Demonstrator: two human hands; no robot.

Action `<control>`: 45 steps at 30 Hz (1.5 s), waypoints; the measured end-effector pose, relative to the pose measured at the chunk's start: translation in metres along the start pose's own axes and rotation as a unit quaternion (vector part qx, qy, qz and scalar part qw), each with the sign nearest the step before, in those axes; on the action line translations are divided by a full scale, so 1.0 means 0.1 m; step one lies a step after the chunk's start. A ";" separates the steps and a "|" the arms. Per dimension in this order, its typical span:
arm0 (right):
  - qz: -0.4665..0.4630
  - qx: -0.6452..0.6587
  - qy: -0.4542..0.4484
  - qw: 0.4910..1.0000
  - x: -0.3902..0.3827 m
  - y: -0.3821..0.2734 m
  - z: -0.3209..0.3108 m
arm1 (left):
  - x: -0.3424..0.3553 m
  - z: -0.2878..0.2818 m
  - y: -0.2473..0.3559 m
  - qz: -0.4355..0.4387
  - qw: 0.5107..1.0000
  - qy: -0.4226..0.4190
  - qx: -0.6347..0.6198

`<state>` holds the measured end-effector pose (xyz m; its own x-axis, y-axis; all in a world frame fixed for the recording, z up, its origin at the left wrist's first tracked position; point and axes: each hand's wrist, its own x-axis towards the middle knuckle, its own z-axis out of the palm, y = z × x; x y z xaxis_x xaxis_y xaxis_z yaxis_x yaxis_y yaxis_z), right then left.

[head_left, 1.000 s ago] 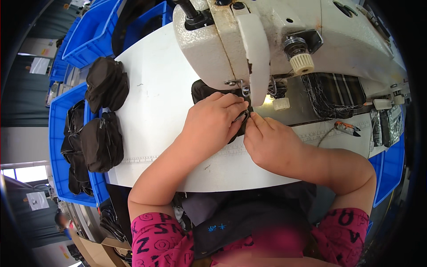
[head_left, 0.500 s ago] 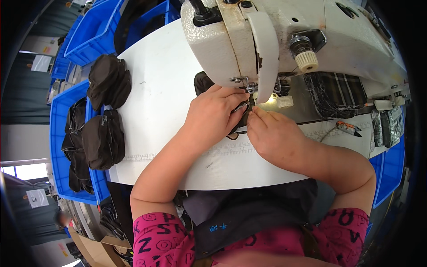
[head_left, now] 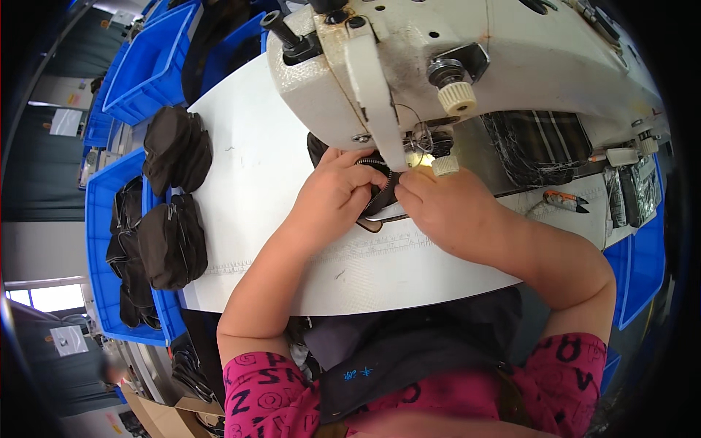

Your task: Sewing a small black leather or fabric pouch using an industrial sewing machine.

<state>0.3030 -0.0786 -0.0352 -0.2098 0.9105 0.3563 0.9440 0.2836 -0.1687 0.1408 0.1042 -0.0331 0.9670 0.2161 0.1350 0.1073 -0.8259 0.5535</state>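
Under the needle end of the white sewing machine lies a dark fabric piece with a metal zipper along it. My left hand grips the piece and zipper from the left, fingertips bent over the teeth. My right hand is closed on the piece's right side beside the presser foot, its fingertips partly hidden near the lit needle area and the cream knob. The white work table with a printed ruler lies beneath both forearms.
Dark pouches are piled at the left, several in a blue bin. More blue bins stand upper left. Right of the needle lie plaid fabric, orange-handled snips and plastic packets. A blue bin stands at the right.
The view has shifted, so the machine appears further left. My fingers have moved along the piece, and more of the zipper's curve shows between my hands.
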 end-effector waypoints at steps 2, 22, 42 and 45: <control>0.065 -0.056 0.003 0.996 0.03 0.06 -0.01 | -0.01 -0.07 -0.02 -0.001 0.996 -0.036 -0.083; 0.018 -0.054 -0.050 0.997 -0.03 0.00 -0.03 | 0.03 0.16 0.18 0.096 0.953 0.128 0.259; 0.010 -0.080 -0.055 0.995 -0.05 -0.06 0.00 | 0.08 0.19 0.17 0.092 0.958 0.145 0.229; 0.006 -0.070 -0.059 0.996 -0.05 -0.06 0.01 | 0.09 0.19 0.17 0.096 0.960 0.152 0.214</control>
<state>0.2986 -0.0848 -0.0366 -0.2194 0.9449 0.2431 0.9711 0.2356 -0.0391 0.1561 0.0823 -0.0381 0.8733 0.1268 0.4705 0.0817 -0.9900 0.1152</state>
